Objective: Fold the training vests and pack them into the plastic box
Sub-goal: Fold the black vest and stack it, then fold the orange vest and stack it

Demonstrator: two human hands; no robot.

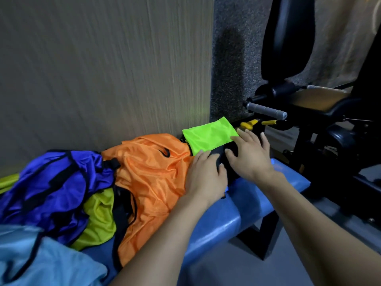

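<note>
A folded neon-green vest (208, 136) lies at the far end of a blue padded bench (243, 205), on top of a dark folded piece (223, 158). My left hand (204, 178) presses flat on the near edge of that dark piece. Beside it, my right hand (251, 155) rests with spread fingers on the dark piece and touches the green vest's corner. A crumpled orange vest (152, 178) lies just left of my hands. Further left sit a blue-purple vest (53, 186), a yellow-green vest (99, 219) and a light-blue vest (41, 261). No plastic box is in view.
A beige wall (103, 69) runs along the bench's far side. Black gym equipment with a grey-grip handle (266, 110), yellow levers (250, 124) and a padded seat (321, 100) stands right of the bench. Grey floor (237, 271) lies below the bench's near edge.
</note>
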